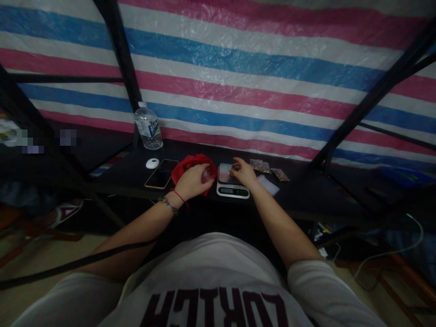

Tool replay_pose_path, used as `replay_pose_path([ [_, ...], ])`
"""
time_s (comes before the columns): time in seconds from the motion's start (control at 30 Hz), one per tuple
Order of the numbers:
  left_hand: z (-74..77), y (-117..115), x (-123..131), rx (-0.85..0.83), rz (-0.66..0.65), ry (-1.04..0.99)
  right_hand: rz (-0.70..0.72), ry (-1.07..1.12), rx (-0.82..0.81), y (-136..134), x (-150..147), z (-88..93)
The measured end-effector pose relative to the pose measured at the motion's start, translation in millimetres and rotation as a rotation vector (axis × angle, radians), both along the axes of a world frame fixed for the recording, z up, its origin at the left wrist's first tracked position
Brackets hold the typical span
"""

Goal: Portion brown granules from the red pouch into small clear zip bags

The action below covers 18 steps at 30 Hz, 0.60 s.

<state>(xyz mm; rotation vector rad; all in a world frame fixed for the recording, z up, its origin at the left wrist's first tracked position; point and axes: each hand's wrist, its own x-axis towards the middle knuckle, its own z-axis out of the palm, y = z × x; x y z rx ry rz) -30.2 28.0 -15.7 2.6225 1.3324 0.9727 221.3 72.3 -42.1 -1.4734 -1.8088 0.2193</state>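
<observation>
Seated at dark table (299,195) facing striped pink/blue/white tarp (259,59). Left hand (192,180) reached into red plastic bag (190,164), fingers curled around small clear cup (206,174) at bag's mouth; cup contents too blurred to tell. Red string and beaded bracelet (169,204) worn on left wrist. Right hand (242,171) rested over platform of digital scale (232,183), fingertips pinched together on something small and dark, too small to id; grip looked closed, not flat. Scale sat just right of red bag, nearly touching it, display facing the body. Beyond right hand, approx. three small clear packets w/ brownish contents (269,169) laid in a row on table, near scale but apart from it. White paper slip (269,184) just right of scale, beside right forearm. Left of bag: phone (161,173) lying flat, screen dark, then small white round object (152,163) further left. Water bottle (148,126) upright at back of table, against black frame post (119,50), well apart from both hands. White shirt w/ dark lettering (218,290) in foreground. Cables (381,256) on floor at right, under table edge.
</observation>
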Motion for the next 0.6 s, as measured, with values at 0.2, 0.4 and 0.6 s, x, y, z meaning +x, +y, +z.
replay_pose_path([
  [0.2, 0.5, -1.9, 1.7, -0.015, -0.010, -0.004, -0.053, -0.098, 0.141, -6.6, 6.9, -2.2],
  [0.4, 0.1, -4.1, 3.8, -0.032, -0.044, -0.019, -0.132, -0.014, 0.269, -36.5, 16.0, 14.5],
  [0.6, 4.5, -19.5, 11.6, 0.027, -0.136, -0.008, 0.251, 0.200, 0.070, -77.1, -17.7, 34.7],
])
